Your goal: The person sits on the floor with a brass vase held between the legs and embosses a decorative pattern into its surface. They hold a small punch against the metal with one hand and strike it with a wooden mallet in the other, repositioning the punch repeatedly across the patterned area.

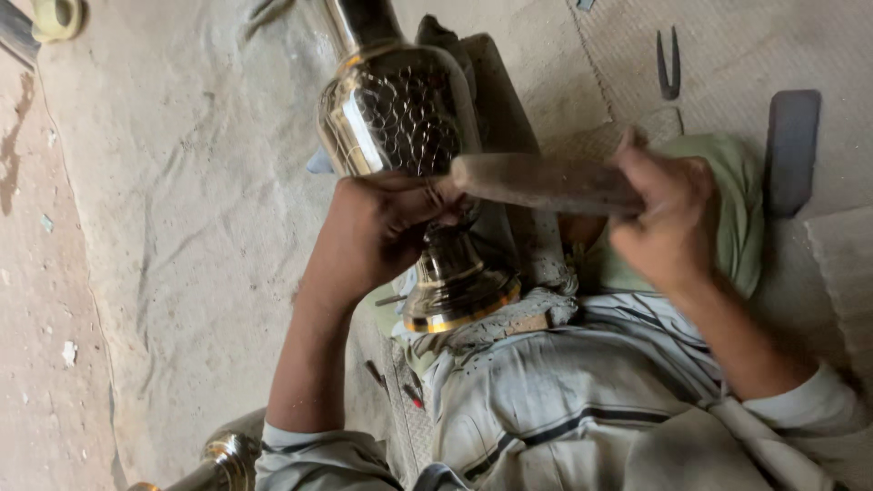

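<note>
One view only on my feed, the head camera, so nothing overlaps with a second angle. It looks steeply down from above the person's own lap, close in: forearms enter from the bottom edge and fill the lower half. The lens faces out past the knees toward a dusty floor. The left hand [377,232], closed about the waist of a shiny metal vase [400,127], sits just left of frame centre. The right hand [668,218], gripped on a wooden mallet handle [546,182], lies right of that grip at about the same height. The vase neck, beyond the grip, runs off the top edge. The frame looks tilted.
</note>
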